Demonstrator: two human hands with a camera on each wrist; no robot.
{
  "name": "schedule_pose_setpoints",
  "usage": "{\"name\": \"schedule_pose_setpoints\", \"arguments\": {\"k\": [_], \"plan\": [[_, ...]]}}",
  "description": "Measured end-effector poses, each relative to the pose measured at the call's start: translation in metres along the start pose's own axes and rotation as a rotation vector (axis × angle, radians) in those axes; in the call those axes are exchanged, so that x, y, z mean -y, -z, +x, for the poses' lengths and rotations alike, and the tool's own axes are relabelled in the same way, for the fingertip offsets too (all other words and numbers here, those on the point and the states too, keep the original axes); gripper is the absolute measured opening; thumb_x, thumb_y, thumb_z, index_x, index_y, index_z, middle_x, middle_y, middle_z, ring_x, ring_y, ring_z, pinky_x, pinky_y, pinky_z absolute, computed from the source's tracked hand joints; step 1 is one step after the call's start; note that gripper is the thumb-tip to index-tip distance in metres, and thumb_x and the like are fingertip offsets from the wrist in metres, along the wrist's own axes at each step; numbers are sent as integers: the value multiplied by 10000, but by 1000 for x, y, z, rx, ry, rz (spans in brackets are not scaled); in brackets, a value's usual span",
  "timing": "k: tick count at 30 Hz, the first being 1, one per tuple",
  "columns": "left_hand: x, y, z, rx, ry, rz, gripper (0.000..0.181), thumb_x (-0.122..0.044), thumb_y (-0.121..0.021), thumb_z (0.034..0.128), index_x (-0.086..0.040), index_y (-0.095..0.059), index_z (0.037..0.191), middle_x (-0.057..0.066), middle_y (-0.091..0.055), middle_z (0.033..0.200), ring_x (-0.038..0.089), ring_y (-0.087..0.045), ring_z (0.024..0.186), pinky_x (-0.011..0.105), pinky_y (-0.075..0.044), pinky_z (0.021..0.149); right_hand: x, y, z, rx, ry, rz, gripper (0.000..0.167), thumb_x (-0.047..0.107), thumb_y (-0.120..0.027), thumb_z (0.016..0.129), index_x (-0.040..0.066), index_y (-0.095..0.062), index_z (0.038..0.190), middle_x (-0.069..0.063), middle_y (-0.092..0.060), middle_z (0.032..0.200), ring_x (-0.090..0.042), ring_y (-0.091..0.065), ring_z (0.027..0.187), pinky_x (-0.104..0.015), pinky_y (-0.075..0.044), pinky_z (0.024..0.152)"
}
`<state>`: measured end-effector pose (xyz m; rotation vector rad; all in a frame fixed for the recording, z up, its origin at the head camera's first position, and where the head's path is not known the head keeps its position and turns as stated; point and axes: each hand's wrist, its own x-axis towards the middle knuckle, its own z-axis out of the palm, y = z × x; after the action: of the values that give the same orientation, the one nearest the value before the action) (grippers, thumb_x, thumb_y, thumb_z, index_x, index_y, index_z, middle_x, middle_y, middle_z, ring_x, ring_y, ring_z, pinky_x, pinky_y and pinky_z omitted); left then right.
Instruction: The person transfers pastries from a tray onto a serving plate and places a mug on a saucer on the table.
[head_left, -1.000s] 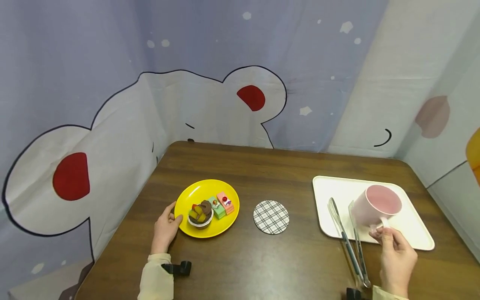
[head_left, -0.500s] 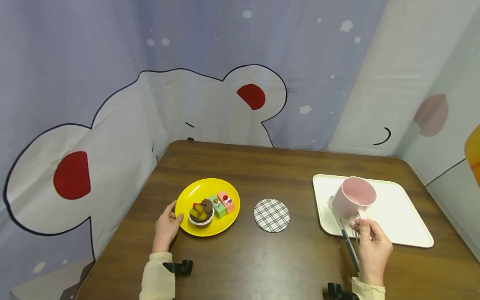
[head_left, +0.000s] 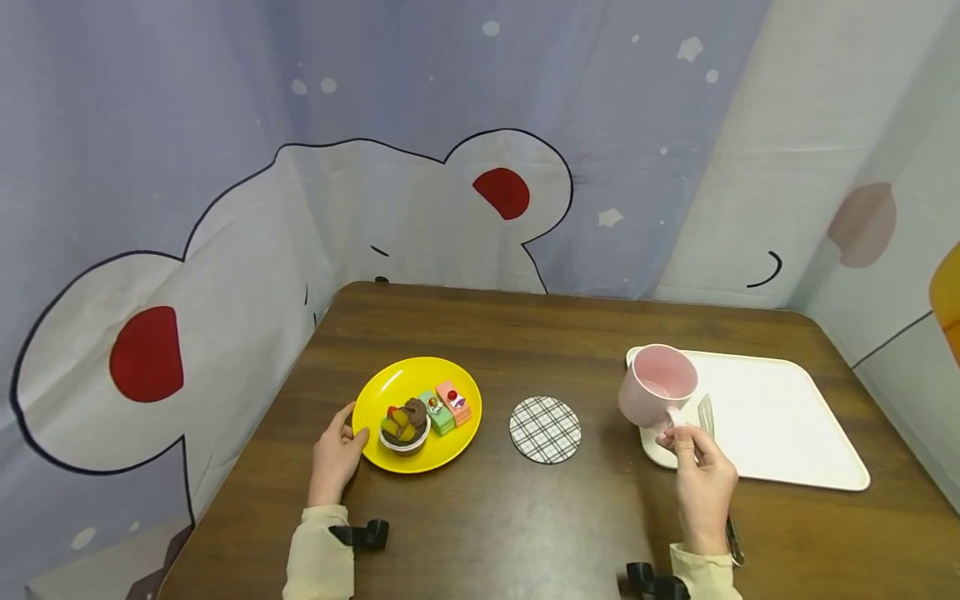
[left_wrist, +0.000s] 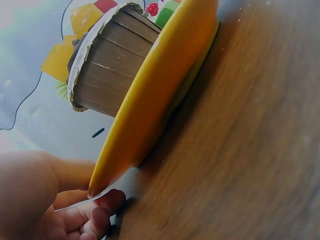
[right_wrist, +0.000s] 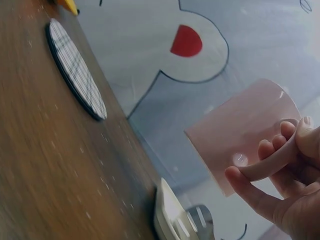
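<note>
My left hand [head_left: 336,462] pinches the near-left rim of a yellow plate [head_left: 386,383]. In the left wrist view the thumb lies over the plate's edge [left_wrist: 145,110] with fingers beneath. On the plate sit a chocolate cupcake [head_left: 405,433] with fruit, a green cake piece [head_left: 437,414] and a pink one [head_left: 454,402]. My right hand [head_left: 705,483] grips a pink mug [head_left: 645,400] by its handle; the right wrist view shows the mug [right_wrist: 240,130] raised above the table, beyond the tray. Between plate and mug lies a round plaid coaster [head_left: 545,429].
A white tray [head_left: 780,417] rests at the right of the wooden table [head_left: 487,525]. Metal tongs [head_left: 706,417] with a slotted head lie across its front edge, largely hidden by my right hand and the mug. A printed curtain [head_left: 375,208] hangs behind the table.
My right hand has carried the mug leftward, from over the tray's middle to past its left edge, beside the coaster. The left hand and the plate have stayed practically still.
</note>
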<state>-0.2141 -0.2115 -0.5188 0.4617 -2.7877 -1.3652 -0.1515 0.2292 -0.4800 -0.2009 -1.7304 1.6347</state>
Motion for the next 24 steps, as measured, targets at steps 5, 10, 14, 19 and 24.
{"name": "schedule_pose_setpoints", "arguments": {"k": [5,10,14,19,24], "plan": [[0,1,-2,2,-1,-9,555,-161,-533,953,-42,-370,1471,132,-530,895,172,-469,704,276,-373,641,0,-13,-4,62,27,-7,211,-50,-537,932,-221,-579,816,133,-655,709,57,-649,689,-102,-518,694],[-2,1,-1,1,-2,-6,556,-162,-533,957,-42,-366,1473,132,-529,890,173,-462,696,281,-367,635,3,-26,-9,108,24,32,208,-48,-541,930,-221,-582,821,120,-660,714,41,-655,689,-106,-516,681],[-1,0,0,-5,1,-4,554,-162,-535,957,-49,-368,1474,138,-533,905,182,-470,713,278,-371,644,5,-38,-11,160,31,45,199,-49,-547,927,-214,-601,830,110,-670,740,26,-666,704,-123,-526,689],[-1,0,-1,-3,5,-12,552,-160,-532,960,-54,-366,1476,138,-526,907,188,-468,720,280,-371,647,8,-52,-16,214,15,4,196,-28,-547,936,-183,-631,852,133,-654,749,36,-648,690,-122,-524,692],[-1,0,-2,-7,1,-7,547,-156,-536,960,-54,-373,1473,136,-531,900,180,-466,711,276,-372,643,9,-64,-23,259,13,2,181,-32,-551,932,-173,-640,860,124,-644,752,22,-641,684,-129,-527,688]]}}
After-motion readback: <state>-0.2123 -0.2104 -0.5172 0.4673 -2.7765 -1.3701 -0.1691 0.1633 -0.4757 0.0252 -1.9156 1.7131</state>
